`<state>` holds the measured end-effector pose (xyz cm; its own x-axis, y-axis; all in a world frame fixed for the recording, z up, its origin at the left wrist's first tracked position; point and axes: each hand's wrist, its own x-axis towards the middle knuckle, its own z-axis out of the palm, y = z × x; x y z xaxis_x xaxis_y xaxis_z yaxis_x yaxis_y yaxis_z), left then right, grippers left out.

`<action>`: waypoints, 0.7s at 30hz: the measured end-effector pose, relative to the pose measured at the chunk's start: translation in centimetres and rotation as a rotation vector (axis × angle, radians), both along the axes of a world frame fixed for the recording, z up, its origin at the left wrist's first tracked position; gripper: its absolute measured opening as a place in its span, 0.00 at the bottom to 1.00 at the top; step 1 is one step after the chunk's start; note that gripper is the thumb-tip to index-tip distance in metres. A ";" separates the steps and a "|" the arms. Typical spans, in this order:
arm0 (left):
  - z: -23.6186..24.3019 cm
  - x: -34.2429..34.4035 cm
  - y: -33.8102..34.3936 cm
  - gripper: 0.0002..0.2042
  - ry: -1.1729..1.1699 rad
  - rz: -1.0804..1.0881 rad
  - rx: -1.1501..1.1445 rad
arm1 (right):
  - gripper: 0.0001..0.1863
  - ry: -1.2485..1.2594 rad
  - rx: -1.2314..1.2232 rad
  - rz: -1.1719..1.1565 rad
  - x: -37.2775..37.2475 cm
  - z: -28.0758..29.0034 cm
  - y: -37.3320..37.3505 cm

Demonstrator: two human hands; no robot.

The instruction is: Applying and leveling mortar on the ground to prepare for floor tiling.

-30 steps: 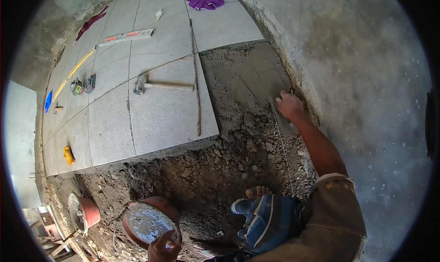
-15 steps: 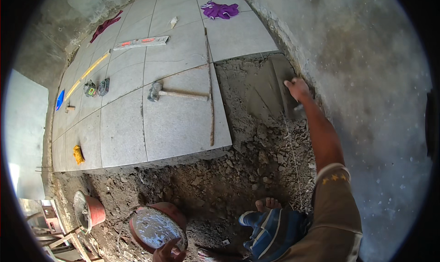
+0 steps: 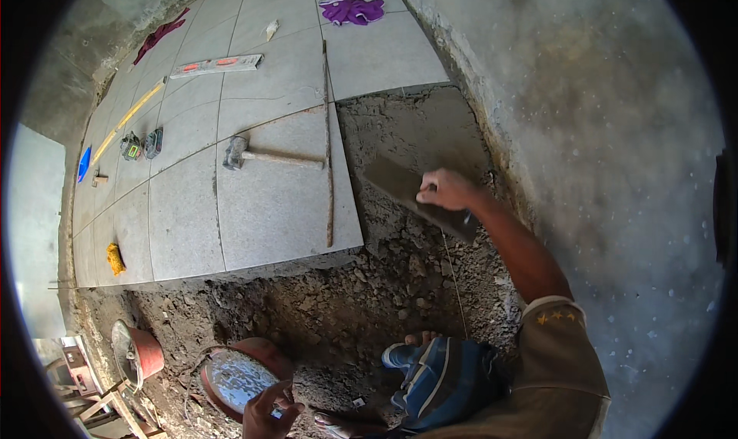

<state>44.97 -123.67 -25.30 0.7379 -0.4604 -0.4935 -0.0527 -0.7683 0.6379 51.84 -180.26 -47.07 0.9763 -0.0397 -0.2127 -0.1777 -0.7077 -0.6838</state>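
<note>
My right hand (image 3: 446,189) is closed round the handle of a flat rectangular plastering trowel (image 3: 390,177). The trowel lies slantwise over a patch of wet grey mortar (image 3: 430,120), between the laid tiles and the right wall. My left hand (image 3: 269,412) is low in the picture, at the near rim of a round bucket (image 3: 265,353) of watery grey mix. Its fingers are loosely bent and apart, with nothing visible in them. A taut string (image 3: 455,281) runs from under the trowel toward my bent knee.
Large grey tiles (image 3: 184,224) cover the floor ahead and left. On them lie a mallet (image 3: 280,158), a thin rod (image 3: 328,147), a spirit level (image 3: 215,65), a purple cloth (image 3: 351,9) and a yellow sponge (image 3: 115,259). A second bucket (image 3: 146,353) stands on rubble at left.
My right hand has drawn the trowel from beside the right wall leftward and nearer, turning it slantwise. The mortar by the wall looks smoother. My left hand has lifted slightly, and the whole view has shifted.
</note>
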 end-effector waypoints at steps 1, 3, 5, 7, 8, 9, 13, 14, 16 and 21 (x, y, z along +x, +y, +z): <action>0.3 0.0 -0.2 0.22 -0.003 0.004 -0.046 | 0.22 -0.007 -0.027 -0.005 -1.2 0.0 1.0; 0.7 -0.1 -0.5 0.22 -0.063 -0.028 -0.060 | 0.22 -0.005 0.021 -0.028 -3.9 0.8 2.7; 1.0 -0.3 -0.5 0.22 -0.124 -0.060 -0.069 | 0.22 -0.017 -0.007 -0.075 -6.8 2.0 4.5; 1.1 -0.6 -0.2 0.21 -0.049 -0.012 -0.011 | 0.22 -0.004 -0.028 -0.132 -8.6 3.0 6.4; 1.0 -0.6 0.0 0.21 -0.053 -0.015 -0.008 | 0.22 0.023 -0.012 -0.189 -9.0 3.3 7.1; 0.9 -0.9 0.2 0.22 -0.051 -0.024 0.038 | 0.23 0.051 -0.005 -0.253 -9.1 3.4 7.9; -0.1 -1.4 0.8 0.23 -0.078 -0.077 0.105 | 0.21 -0.199 0.174 -0.365 -4.3 2.3 9.8; -0.4 -1.3 0.9 0.23 -0.105 -0.100 0.107 | 0.20 -0.090 0.493 -0.459 -2.3 2.0 9.7; -0.4 -1.5 1.2 0.23 -0.134 -0.095 0.126 | 0.18 0.023 0.819 -0.530 1.9 1.2 9.8; -0.5 -1.2 1.3 0.23 -0.144 -0.086 0.148 | 0.16 -0.071 1.027 -0.702 10.2 0.2 8.8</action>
